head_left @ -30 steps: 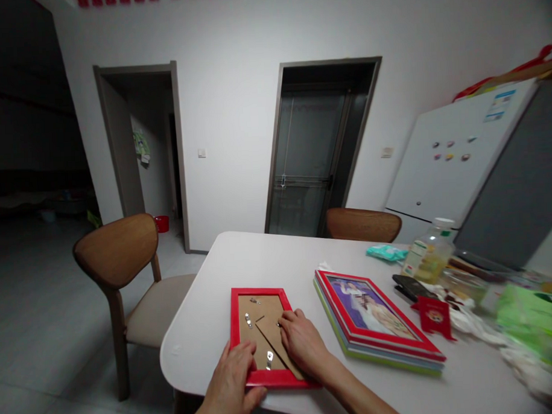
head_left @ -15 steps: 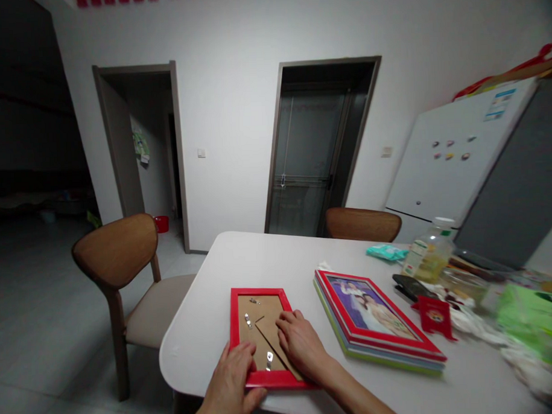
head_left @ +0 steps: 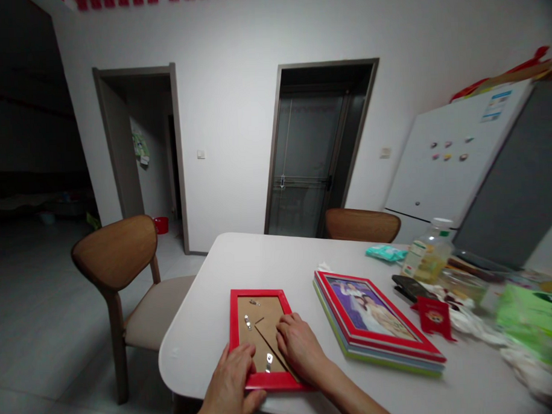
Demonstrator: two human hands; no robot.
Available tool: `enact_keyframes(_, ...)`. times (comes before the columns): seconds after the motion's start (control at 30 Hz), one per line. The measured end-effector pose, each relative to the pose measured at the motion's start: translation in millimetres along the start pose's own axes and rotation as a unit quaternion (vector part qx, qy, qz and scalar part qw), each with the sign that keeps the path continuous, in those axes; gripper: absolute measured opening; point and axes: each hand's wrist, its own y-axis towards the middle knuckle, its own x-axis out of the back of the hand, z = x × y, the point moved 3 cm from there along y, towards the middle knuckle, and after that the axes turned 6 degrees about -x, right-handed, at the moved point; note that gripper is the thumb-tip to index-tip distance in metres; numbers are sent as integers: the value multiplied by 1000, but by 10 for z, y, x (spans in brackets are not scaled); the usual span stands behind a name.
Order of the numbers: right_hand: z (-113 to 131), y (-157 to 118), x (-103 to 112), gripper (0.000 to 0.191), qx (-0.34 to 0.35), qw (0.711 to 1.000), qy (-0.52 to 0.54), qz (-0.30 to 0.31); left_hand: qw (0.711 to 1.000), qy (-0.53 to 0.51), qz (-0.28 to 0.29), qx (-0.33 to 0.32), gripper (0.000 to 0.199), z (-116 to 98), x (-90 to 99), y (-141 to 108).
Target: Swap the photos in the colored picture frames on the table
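Red frame (head_left: 234, 320), back up, long axis pointing away
My left hand (head_left: 231, 380) grips its near corner; right hand's (head_left: 301, 346) hold, I can't tell.

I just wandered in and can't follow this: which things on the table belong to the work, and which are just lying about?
Job in hand:
red picture frame, back up, under the left hand
brown backing board, under the right hand
metal clips
probably the stacked picture frames

Apparently just lying about:
teal packet
capped bottle
bright green packet
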Motion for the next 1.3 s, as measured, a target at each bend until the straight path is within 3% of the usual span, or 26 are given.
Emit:
enact_keyframes(0.27,3,-23,8,21,-17,1000,-14,-9,999,18,25,12,55,15,-20,-13)
enact_keyframes(0.67,24,-15,39,26,-14,1000,-27,4,1000,9,0,-5,55,23,-12,0)
enact_keyframes(1.3,-17,60,13,24,-52,998,-15,22,1000,-18,8,22,57,-3,-2,10)
